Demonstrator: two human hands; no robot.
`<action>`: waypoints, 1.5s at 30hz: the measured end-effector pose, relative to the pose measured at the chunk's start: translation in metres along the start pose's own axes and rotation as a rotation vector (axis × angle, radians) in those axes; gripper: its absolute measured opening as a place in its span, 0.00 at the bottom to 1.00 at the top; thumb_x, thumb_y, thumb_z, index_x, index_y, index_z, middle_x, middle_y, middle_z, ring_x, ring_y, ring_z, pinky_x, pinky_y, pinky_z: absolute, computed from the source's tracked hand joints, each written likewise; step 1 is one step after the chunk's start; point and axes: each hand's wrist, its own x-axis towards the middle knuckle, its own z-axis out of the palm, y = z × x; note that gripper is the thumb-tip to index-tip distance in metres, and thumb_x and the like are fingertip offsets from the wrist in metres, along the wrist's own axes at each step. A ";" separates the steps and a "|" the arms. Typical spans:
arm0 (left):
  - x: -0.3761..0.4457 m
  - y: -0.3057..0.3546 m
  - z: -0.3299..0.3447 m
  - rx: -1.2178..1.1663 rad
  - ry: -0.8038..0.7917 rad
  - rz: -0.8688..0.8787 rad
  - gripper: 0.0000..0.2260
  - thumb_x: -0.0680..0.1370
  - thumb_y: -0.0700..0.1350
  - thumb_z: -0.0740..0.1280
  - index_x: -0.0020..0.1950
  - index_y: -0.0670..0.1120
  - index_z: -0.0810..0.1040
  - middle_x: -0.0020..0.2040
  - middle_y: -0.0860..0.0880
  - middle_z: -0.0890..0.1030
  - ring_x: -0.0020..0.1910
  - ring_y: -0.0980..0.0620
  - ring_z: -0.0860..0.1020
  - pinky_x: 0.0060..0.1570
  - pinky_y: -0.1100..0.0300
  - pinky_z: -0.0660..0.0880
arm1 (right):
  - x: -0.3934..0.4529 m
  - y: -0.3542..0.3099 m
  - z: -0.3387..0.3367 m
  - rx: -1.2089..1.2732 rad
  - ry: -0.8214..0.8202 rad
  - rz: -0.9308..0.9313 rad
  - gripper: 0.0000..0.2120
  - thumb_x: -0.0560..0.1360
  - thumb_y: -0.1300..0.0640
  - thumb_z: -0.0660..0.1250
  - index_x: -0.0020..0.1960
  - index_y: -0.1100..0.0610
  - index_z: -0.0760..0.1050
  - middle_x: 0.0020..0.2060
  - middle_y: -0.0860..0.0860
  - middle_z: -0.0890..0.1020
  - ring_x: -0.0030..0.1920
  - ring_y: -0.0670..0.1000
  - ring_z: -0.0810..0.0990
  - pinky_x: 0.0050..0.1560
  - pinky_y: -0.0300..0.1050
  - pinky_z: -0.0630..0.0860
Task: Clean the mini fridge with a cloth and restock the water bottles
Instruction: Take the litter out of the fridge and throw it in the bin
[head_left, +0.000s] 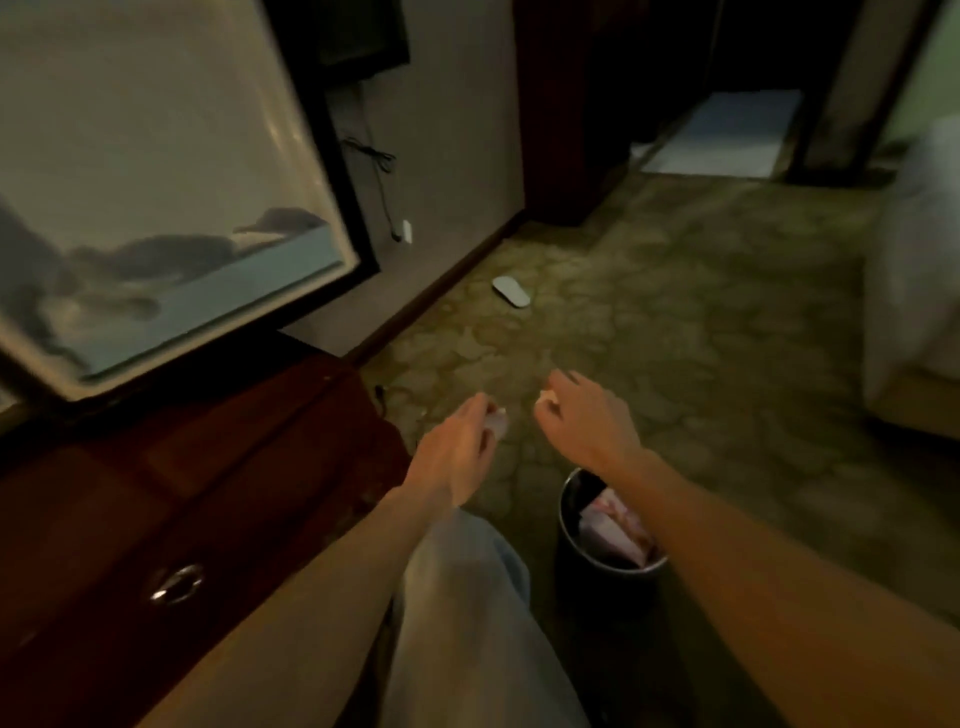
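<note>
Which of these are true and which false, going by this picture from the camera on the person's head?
1. Both hands are held out over the carpet. True: the left hand and right hand are raised above the patterned carpet.
2. The waste bin is empty. False: the dark bin holds crumpled pinkish waste.
3. A pale flat object lies on the carpet near the wall. True: it lies close to the skirting; what it is cannot be told.
4. The right hand holds a water bottle. False: only a small pale scrap shows at its fingers, and no bottle is in view.
5. The wooden cabinet has a metal ring handle. True: the cabinet carries the handle.
</note>
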 end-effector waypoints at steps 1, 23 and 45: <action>0.006 0.006 0.020 -0.006 -0.042 -0.003 0.06 0.80 0.44 0.62 0.57 0.50 0.69 0.52 0.51 0.77 0.49 0.49 0.79 0.47 0.50 0.76 | -0.003 0.019 0.006 0.009 -0.022 0.040 0.09 0.80 0.50 0.56 0.52 0.55 0.69 0.49 0.52 0.74 0.46 0.55 0.75 0.44 0.47 0.68; 0.095 0.008 0.277 -0.243 -0.410 -0.289 0.05 0.78 0.43 0.67 0.52 0.50 0.73 0.54 0.52 0.76 0.50 0.55 0.76 0.52 0.54 0.79 | -0.022 0.243 0.158 0.247 -0.297 0.626 0.22 0.75 0.55 0.70 0.67 0.54 0.68 0.64 0.54 0.71 0.60 0.54 0.73 0.57 0.49 0.73; 0.074 -0.020 0.166 -0.055 -0.331 -0.102 0.25 0.80 0.46 0.63 0.76 0.47 0.63 0.74 0.48 0.67 0.71 0.49 0.68 0.68 0.53 0.68 | 0.021 0.146 0.108 -0.033 -0.322 0.230 0.25 0.77 0.54 0.65 0.71 0.54 0.65 0.65 0.55 0.72 0.64 0.57 0.72 0.61 0.54 0.74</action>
